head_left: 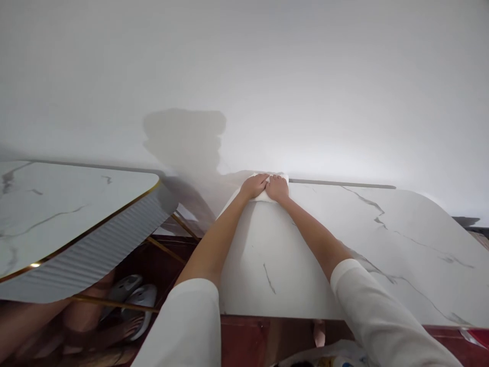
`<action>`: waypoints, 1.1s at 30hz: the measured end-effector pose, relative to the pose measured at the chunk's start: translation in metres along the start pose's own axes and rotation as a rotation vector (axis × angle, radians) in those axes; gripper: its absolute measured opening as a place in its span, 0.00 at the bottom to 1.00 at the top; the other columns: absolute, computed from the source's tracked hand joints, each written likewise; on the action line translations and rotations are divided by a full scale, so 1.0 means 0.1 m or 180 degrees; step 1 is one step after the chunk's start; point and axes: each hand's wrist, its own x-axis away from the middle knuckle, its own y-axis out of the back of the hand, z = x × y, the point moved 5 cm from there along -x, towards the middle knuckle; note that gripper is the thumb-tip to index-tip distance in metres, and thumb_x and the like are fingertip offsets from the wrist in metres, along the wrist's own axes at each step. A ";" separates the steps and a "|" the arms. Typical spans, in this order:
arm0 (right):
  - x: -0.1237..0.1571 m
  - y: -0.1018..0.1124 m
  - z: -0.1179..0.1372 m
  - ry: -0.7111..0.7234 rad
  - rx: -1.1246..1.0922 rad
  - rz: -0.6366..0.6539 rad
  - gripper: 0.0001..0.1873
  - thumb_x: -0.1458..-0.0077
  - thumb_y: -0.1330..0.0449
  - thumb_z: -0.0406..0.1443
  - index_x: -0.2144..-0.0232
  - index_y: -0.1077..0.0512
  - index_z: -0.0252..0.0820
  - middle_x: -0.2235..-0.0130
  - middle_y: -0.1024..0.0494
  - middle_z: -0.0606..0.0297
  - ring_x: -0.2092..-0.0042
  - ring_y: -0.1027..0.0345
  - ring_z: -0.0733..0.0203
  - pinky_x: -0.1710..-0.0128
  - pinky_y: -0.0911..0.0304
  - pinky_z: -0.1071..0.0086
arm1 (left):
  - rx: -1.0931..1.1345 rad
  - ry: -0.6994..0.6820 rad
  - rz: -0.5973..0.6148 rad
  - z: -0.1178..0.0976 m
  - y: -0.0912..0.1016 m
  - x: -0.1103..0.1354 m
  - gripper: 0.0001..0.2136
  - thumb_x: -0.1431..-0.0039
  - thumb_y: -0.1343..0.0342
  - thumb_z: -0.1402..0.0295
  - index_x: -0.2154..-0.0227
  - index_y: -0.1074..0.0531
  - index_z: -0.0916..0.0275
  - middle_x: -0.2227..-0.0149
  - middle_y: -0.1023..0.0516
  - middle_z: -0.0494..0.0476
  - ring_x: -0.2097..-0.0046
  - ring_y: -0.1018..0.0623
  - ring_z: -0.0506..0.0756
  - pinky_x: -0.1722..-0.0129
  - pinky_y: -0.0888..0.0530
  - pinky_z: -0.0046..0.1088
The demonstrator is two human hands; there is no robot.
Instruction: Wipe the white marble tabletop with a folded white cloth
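Observation:
Both my arms reach far across a white marble-patterned table (382,255) toward its back edge by the wall. My left hand (254,186) and my right hand (277,189) lie side by side, fingers curled down and pressing on a white cloth (280,178) bunched at the table's far left corner. Most of the cloth is hidden under the hands. White sleeves cover my upper arms.
A second marble-topped table (57,219) with a gold rim and ribbed side stands at the left, with a gap between the two. Grey slippers (133,300) lie on the dark red floor below. A plain white wall (305,76) rises behind the tables.

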 end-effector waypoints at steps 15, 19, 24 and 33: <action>0.71 0.07 0.20 -0.0240 -0.0130 -0.0094 0.27 0.34 0.56 0.34 0.36 0.39 0.26 0.33 0.39 0.42 0.33 0.49 0.42 0.36 0.53 0.46 | 0.0043 -0.0351 0.0356 -0.22 -0.05 0.55 0.27 0.32 0.66 0.63 0.33 0.44 0.68 0.29 0.45 0.61 0.29 0.45 0.57 0.30 0.47 0.38; 0.93 0.06 0.34 -0.0199 -0.0098 -0.0106 0.29 0.34 0.57 0.34 0.36 0.40 0.23 0.33 0.39 0.43 0.32 0.49 0.43 0.34 0.55 0.50 | -0.0066 -0.0560 0.0272 -0.27 0.01 0.85 0.27 0.31 0.66 0.64 0.34 0.44 0.68 0.30 0.43 0.62 0.29 0.45 0.57 0.29 0.48 0.40; 1.27 0.08 0.54 -0.0241 -0.0177 -0.0009 0.30 0.34 0.57 0.34 0.34 0.43 0.22 0.31 0.42 0.44 0.30 0.53 0.44 0.32 0.59 0.51 | -0.0152 -0.0625 0.0286 -0.30 0.07 1.24 0.27 0.30 0.67 0.62 0.33 0.46 0.68 0.30 0.44 0.64 0.29 0.45 0.58 0.30 0.48 0.43; 1.89 0.19 0.90 0.0022 -0.0394 0.0264 0.31 0.33 0.57 0.35 0.33 0.46 0.20 0.30 0.46 0.43 0.29 0.58 0.44 0.31 0.61 0.51 | -0.0317 -0.0508 0.0191 -0.43 0.24 2.03 0.28 0.31 0.67 0.62 0.33 0.46 0.69 0.30 0.43 0.65 0.29 0.44 0.60 0.30 0.46 0.44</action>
